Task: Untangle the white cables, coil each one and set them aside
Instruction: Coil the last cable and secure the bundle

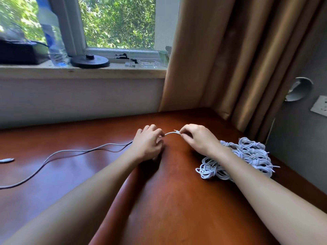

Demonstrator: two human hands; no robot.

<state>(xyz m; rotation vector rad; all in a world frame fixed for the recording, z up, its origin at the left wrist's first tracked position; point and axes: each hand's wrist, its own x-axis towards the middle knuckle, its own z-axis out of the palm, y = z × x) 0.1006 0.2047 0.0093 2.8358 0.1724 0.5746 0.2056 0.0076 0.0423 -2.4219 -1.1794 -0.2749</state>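
One loose white cable (53,155) runs across the brown table (177,200) from the left edge to the middle. My left hand (147,143) pinches it a short way from its near end. My right hand (196,138) pinches the plug at that end, so a short arc of cable spans between my two hands. The cable's other plug (7,160) lies flat at the far left. A pile of several coiled and tied white cables (247,156) sits on the table's right side, partly hidden behind my right forearm.
A windowsill at the back holds a black round base (90,61), a plastic bottle (54,41), a dark box (19,52) and a glass ashtray (148,63). Brown curtains (238,59) hang at the table's back right corner. A wall socket (319,106) is on the right wall.
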